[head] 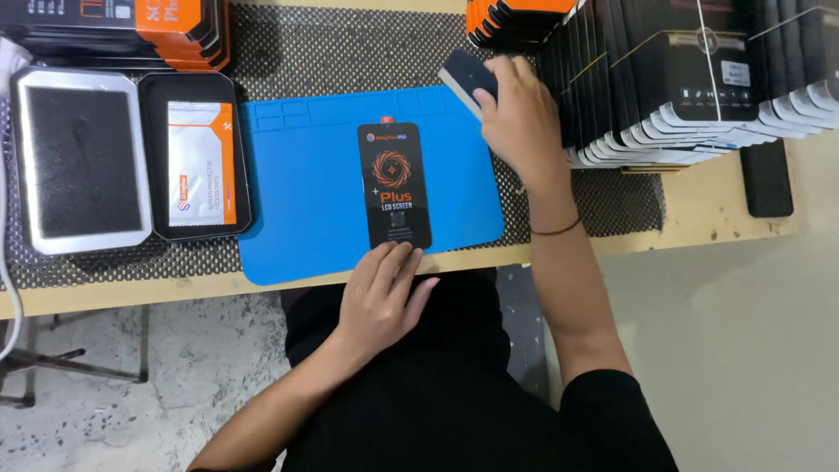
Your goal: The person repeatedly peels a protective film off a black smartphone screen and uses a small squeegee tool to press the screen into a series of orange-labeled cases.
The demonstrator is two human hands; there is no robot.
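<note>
A pale wooden counter (699,218) runs across the view above a speckled grey floor, covered partly by a dark mesh liner (350,48) with a blue work mat (297,201) on top. A flat black screen panel (394,185) with orange print lies lengthwise in the middle of the mat.

The left hand (380,297) comes up from below with the forearm angled in from the lower left; it lies palm down, its fingers (393,259) together and nearly straight, the tips resting on the near end of the panel, thumb spread off to the right.

The right hand (517,118) is stretched forward with the arm nearly straight, a thin dark band at the wrist. Its fingers are curled around a small dark box with a pale edge (468,79), held tilted at the mat's far right corner, just beside a row of stacked black boxes (699,79).

On the left sit an open metal tin with a dark foam pad (79,162) and a black tray holding a white and orange packet (199,162); orange and black boxes (131,31) are stacked behind them.
</note>
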